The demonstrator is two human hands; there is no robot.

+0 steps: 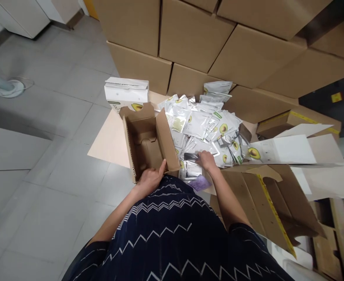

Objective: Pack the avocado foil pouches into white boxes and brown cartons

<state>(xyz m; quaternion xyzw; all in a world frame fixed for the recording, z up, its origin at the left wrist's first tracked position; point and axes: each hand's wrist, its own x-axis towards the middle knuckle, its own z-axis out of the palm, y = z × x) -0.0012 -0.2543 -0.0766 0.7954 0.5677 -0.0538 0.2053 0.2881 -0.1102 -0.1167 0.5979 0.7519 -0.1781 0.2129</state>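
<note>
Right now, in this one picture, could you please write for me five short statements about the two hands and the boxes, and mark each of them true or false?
1. The left hand touches the open brown box beside the packets. True.
2. The right hand is inside that brown box. False: it is at the packets, to the right of the box.
3. A white box stands just beyond the brown box. True.
4. The packets lie in one neat, straight row. False: they lie in a loose, overlapping heap.
5. Some packets show a picture of an avocado. True.
</note>
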